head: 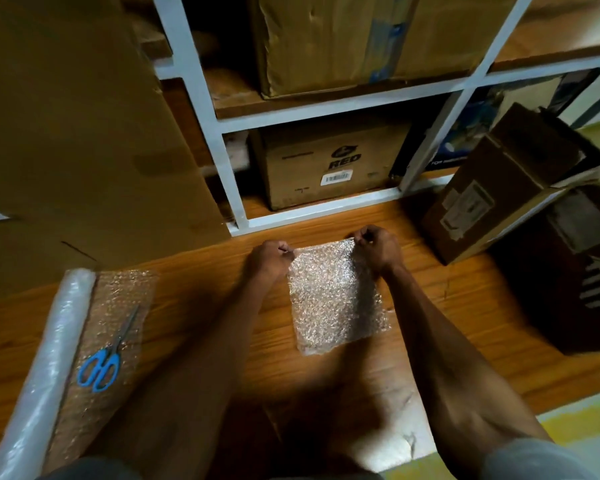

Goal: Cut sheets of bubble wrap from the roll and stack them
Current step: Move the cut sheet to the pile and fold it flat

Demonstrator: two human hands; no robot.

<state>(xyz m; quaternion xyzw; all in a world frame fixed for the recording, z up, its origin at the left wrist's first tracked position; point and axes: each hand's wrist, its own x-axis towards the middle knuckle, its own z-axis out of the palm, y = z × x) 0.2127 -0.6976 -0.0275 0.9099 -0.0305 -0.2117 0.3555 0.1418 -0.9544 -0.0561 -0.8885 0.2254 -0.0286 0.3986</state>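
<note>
A cut sheet of bubble wrap [333,299] lies on the wooden floor in the middle of the view. My left hand [269,259] pinches its far left corner and my right hand [378,249] pinches its far right corner. The bubble wrap roll [39,368] lies at the lower left, with a length unrolled flat [118,296] beside it. Blue-handled scissors [101,365] rest closed on that unrolled length, apart from both hands.
A white-framed shelf unit [326,206] with cardboard boxes stands just beyond the sheet. A large cardboard panel [84,150] leans at the left. Tilted cardboard boxes [506,188] sit at the right, over a dark box [575,282].
</note>
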